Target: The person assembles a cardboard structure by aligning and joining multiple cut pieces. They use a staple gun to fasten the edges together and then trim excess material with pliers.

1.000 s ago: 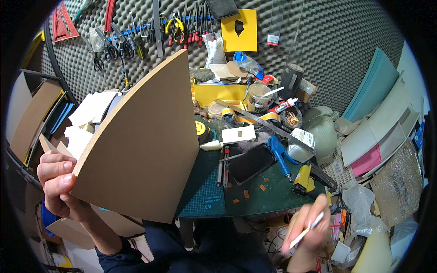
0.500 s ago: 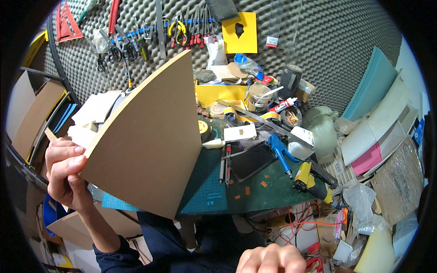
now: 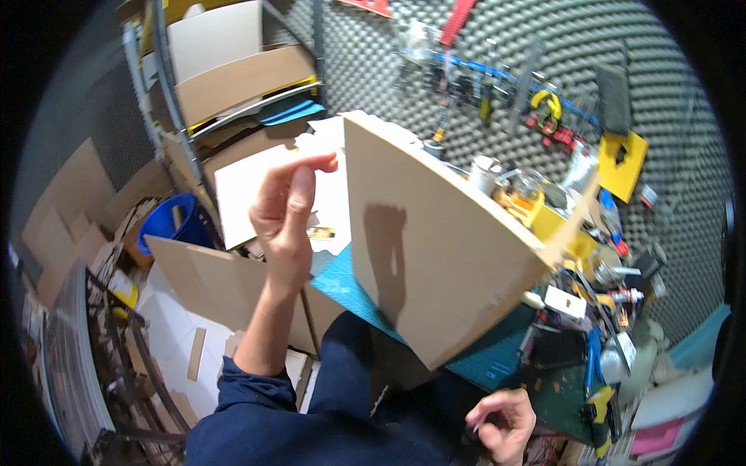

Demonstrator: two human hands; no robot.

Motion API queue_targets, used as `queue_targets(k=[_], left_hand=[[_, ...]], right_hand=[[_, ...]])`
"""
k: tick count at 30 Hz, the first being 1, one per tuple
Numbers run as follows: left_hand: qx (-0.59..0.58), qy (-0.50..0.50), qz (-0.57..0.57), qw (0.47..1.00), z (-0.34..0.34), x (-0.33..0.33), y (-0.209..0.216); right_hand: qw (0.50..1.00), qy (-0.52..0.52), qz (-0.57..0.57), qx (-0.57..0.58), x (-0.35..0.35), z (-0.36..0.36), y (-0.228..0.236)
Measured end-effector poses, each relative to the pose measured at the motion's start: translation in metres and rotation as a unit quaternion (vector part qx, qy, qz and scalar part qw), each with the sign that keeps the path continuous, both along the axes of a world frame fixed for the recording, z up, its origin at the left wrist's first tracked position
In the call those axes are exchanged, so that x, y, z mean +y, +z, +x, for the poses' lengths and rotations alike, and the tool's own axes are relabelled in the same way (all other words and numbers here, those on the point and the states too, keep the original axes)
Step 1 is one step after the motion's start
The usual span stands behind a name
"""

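Note:
A large brown fibreboard panel (image 3: 443, 248) stands upright and tilted over the blue cutting mat (image 3: 342, 283) at the table's near edge. A thin pale strip juts out beyond its right corner. To the left of the panel my left hand (image 3: 287, 210) is raised and apart from it, thumb up and index finger bent, with nothing visible between them. Its shadow falls on the panel's face. Low on the right, my right hand (image 3: 507, 426) has curled fingers with the thumb brought in; a small dark spot shows at the fingertips, too unclear to name.
Behind the panel and to its right, tools and jars crowd the table, with a yellow-and-black tool (image 3: 598, 412) at its edge. A large board (image 3: 210, 279) leans at the left, near a blue bin (image 3: 175, 221). Grey foam covers the wall.
The view has swung left. My left hand has let go of the panel's left edge, and the panel has turned. My right hand has come further into view with its fingers curled.

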State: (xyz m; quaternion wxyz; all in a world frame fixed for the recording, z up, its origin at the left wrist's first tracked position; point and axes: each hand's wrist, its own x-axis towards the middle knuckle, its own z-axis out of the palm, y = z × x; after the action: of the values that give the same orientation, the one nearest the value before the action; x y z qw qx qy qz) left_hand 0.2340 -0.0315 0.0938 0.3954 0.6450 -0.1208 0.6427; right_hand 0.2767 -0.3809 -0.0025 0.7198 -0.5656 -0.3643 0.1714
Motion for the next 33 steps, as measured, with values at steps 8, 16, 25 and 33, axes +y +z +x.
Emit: queue_targets(k=[8,16,25,33], left_hand=[[0.443,0.24,0.079,0.86,0.009,0.117,-0.157],[0.524,0.259,0.245,0.773,0.023,0.155,-0.174],[0.256,0.039,0.136,0.956,-0.062,-0.078,-0.095],[0.182,-0.061,0.179,0.965,-0.027,-0.18,-0.094]], right_hand=[[0.956,-0.017,-0.291,0.009,0.013,0.006,-0.054],[0.975,-0.006,-0.213,-0.061,0.025,-0.012,-0.037],[0.995,-0.028,-0.01,-0.096,0.044,-0.029,-0.018],[0.984,-0.113,0.062,-0.126,0.022,-0.033,-0.005]])
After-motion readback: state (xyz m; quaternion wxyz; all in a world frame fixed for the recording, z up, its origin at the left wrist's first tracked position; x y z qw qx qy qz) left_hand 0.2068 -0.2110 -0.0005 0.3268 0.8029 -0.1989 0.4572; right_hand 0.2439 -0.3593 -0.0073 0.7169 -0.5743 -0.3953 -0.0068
